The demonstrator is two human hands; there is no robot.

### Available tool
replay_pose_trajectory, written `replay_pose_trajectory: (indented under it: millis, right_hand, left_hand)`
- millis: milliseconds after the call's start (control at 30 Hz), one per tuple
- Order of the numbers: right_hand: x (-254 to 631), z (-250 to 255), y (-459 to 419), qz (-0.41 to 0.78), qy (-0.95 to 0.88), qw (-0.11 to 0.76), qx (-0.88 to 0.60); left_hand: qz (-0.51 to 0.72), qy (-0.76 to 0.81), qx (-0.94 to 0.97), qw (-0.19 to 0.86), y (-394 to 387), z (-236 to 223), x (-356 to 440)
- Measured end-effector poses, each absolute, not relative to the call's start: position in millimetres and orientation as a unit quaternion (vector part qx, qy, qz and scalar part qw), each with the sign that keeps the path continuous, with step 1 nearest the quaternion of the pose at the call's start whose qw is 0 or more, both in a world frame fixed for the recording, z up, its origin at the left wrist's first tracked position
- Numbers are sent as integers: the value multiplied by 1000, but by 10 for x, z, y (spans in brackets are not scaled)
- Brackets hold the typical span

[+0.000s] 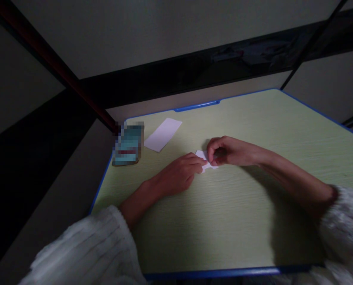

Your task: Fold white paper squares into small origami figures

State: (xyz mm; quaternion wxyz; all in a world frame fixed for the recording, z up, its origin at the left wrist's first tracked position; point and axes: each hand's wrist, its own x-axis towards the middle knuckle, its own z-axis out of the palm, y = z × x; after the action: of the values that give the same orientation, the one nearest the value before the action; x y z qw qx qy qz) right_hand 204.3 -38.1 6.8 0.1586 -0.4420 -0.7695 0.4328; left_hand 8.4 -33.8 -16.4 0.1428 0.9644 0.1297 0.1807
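A small piece of folded white paper (201, 153) lies on the table between my hands, partly covered by fingers. My left hand (182, 173) rests at its left side, fingers bent together and the fingertips holding the paper down. From the right, my right hand (234, 151) pinches the paper with thumb and index finger, the other fingers curled. The fingertips of both hands almost meet over the paper. Its exact folds are too small to make out.
A flat white paper strip (163, 134) lies farther back on the left. Beside it, at the table's left edge, is a pixelated phone-like device (128, 143). The pale wood-grain table (212, 229) has a blue rim and a blue handle piece (197, 106) at the back. Panels stand behind.
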Motion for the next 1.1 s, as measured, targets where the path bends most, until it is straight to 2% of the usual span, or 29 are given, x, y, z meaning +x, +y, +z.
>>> replay_pose_trajectory:
  millis: [600, 833, 1100]
  right_hand:
    - [2098, 50, -339, 474, -753, 177, -420]
    - [2069, 16, -325, 477, -732, 175, -453]
    - [2107, 69, -378, 452, -767, 184, -417]
  left_hand:
    - [207, 125, 952, 189, -328, -182, 62]
    - [191, 138, 954, 186, -341, -175, 51]
    - [203, 129, 955, 173, -355, -180, 20]
